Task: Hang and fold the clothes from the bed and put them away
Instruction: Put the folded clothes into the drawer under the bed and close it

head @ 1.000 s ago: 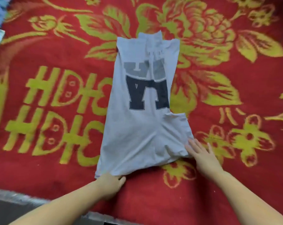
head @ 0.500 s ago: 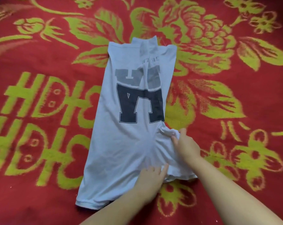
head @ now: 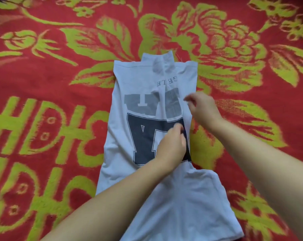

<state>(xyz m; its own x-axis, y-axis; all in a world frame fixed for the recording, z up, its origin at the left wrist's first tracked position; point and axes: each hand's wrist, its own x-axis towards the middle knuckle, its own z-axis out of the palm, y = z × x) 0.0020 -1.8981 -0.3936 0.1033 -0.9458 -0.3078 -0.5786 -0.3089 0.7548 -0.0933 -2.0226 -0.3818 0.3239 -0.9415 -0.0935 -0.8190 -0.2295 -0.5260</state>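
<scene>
On the red floral blanket (head: 42, 84), both hands pinch the grey printed T-shirt (head: 140, 87)'s 3 o'clock edge: left hand (head: 171, 146), right hand (head: 204, 108).

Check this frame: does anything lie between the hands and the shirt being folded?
Nothing visible does. The left hand and the right hand are both already on the grey T-shirt, along its folded right edge. Only the red floral blanket surrounds it.
</scene>
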